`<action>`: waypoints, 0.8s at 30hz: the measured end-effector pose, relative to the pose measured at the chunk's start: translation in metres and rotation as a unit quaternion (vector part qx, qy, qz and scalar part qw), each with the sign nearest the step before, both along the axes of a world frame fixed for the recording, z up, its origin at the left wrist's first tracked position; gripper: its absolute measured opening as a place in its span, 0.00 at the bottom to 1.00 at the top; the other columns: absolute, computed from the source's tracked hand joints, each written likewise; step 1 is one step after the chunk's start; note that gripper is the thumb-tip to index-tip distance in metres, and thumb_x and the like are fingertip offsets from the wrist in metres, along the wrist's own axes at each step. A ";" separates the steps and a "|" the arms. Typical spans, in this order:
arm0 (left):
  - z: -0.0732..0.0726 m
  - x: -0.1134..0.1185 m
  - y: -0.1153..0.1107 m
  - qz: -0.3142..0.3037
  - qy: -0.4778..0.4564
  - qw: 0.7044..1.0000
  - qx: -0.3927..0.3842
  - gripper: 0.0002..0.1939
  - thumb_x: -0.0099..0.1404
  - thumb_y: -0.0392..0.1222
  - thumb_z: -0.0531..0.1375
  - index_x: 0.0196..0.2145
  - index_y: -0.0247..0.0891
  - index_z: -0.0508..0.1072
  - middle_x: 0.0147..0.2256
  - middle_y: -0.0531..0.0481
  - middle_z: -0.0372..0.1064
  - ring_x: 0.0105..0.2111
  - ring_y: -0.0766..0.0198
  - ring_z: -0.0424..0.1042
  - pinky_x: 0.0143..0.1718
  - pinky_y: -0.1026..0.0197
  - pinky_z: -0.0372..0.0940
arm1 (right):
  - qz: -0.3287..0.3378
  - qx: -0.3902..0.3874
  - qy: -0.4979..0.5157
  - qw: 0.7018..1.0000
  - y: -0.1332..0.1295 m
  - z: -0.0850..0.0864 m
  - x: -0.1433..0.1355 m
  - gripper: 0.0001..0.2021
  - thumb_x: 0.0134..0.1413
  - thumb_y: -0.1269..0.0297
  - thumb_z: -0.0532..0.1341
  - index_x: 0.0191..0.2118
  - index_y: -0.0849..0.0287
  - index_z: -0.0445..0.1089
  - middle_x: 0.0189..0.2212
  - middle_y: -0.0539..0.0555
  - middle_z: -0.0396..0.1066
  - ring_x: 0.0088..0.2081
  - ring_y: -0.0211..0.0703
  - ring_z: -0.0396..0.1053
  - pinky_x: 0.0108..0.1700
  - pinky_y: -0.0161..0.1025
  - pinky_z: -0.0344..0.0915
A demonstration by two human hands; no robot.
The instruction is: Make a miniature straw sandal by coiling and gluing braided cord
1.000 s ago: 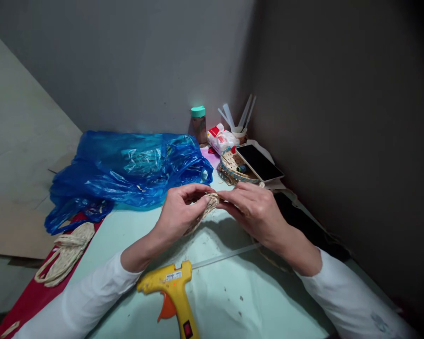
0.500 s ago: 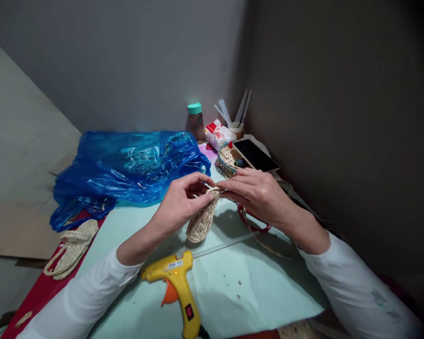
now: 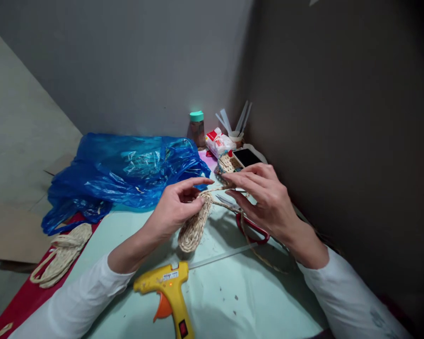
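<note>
My left hand (image 3: 178,203) pinches a small oval coil of braided straw (image 3: 194,228) between thumb and fingers, its rounded end hanging down over the table. From the coil's top, a braided straw cord (image 3: 217,189) runs across to my right hand (image 3: 263,190), whose thumb and fingers are around it. Another length of cord trails down past the red-handled scissors (image 3: 256,230), which lie beneath my right hand with blades partly showing. Below the coil rests a yellow glue gun (image 3: 178,292), its small light lit and a clear glue stick (image 3: 219,256) protruding from the back.
A blue plastic bag (image 3: 127,169) covers the back left. Finished-looking straw pieces (image 3: 65,254) lie on the red edge at left. Toward the back stand a green-lidded jar (image 3: 197,129), a tissue pack (image 3: 219,142), a cup of glue sticks (image 3: 236,136), a small basket (image 3: 228,162) and a phone-like device (image 3: 246,157).
My right hand has drawn away from the coil, and the cord now shows stretched between both hands. The coil has shifted slightly left and down with my left hand.
</note>
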State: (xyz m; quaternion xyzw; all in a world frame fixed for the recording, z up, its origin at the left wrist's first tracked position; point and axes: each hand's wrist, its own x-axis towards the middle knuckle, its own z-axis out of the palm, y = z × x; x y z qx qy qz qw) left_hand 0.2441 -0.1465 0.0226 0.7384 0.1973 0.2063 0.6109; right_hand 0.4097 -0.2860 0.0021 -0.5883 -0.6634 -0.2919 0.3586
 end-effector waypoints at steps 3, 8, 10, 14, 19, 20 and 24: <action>0.004 -0.005 0.005 0.014 -0.022 0.999 -0.039 0.16 0.57 0.38 0.67 0.44 0.39 0.81 0.33 0.50 0.76 0.31 0.67 0.69 0.33 0.66 0.62 | -0.034 0.024 0.033 0.999 -0.004 0.004 -0.002 0.16 0.64 0.68 0.63 0.55 0.66 0.70 0.46 0.59 0.76 0.45 0.50 0.66 0.50 0.48 0.64; 0.012 -0.012 0.023 0.090 -0.084 0.987 -0.107 0.12 0.54 0.38 0.69 0.39 0.38 0.83 0.32 0.49 0.77 0.29 0.68 0.70 0.28 0.69 0.62 | -0.098 0.031 0.116 0.988 -0.009 -0.004 0.009 0.15 0.65 0.66 0.60 0.54 0.66 0.71 0.46 0.59 0.75 0.44 0.50 0.67 0.49 0.47 0.66; 0.017 -0.012 0.031 0.114 -0.117 0.976 -0.144 0.13 0.52 0.35 0.69 0.37 0.35 0.83 0.32 0.48 0.77 0.28 0.69 0.70 0.27 0.70 0.64 | -0.121 0.013 0.134 0.984 -0.015 -0.013 0.017 0.15 0.66 0.66 0.59 0.54 0.67 0.71 0.46 0.61 0.75 0.44 0.51 0.68 0.48 0.47 0.66; 0.027 -0.008 0.044 0.153 -0.155 0.955 -0.201 0.12 0.51 0.30 0.67 0.36 0.33 0.82 0.30 0.47 0.76 0.26 0.67 0.71 0.25 0.70 0.67 | -0.141 -0.079 0.162 0.973 -0.035 -0.033 0.026 0.14 0.65 0.65 0.58 0.51 0.66 0.73 0.45 0.62 0.75 0.44 0.51 0.72 0.47 0.46 0.68; 0.041 0.001 0.044 0.193 -0.221 0.930 -0.223 0.09 0.54 0.25 0.63 0.33 0.31 0.81 0.34 0.45 0.77 0.27 0.67 0.72 0.26 0.70 0.69 | -0.122 -0.205 0.178 0.955 -0.053 -0.047 0.016 0.12 0.63 0.62 0.60 0.46 0.62 0.75 0.41 0.58 0.77 0.41 0.50 0.73 0.43 0.42 0.68; 0.043 0.001 0.043 0.196 -0.231 0.926 -0.227 0.10 0.54 0.24 0.63 0.32 0.31 0.80 0.34 0.45 0.77 0.28 0.67 0.73 0.26 0.70 0.69 | -0.117 -0.216 0.180 0.953 -0.054 -0.048 0.013 0.12 0.64 0.61 0.60 0.45 0.61 0.76 0.40 0.57 0.77 0.41 0.49 0.73 0.43 0.42 0.68; 0.054 -0.002 0.047 0.218 -0.283 0.905 -0.229 0.11 0.57 0.22 0.59 0.31 0.32 0.79 0.30 0.48 0.75 0.28 0.69 0.71 0.29 0.71 0.69 | -0.119 -0.193 0.191 0.955 -0.046 -0.046 0.008 0.15 0.68 0.60 0.54 0.45 0.62 0.76 0.42 0.59 0.77 0.43 0.51 0.72 0.47 0.45 0.67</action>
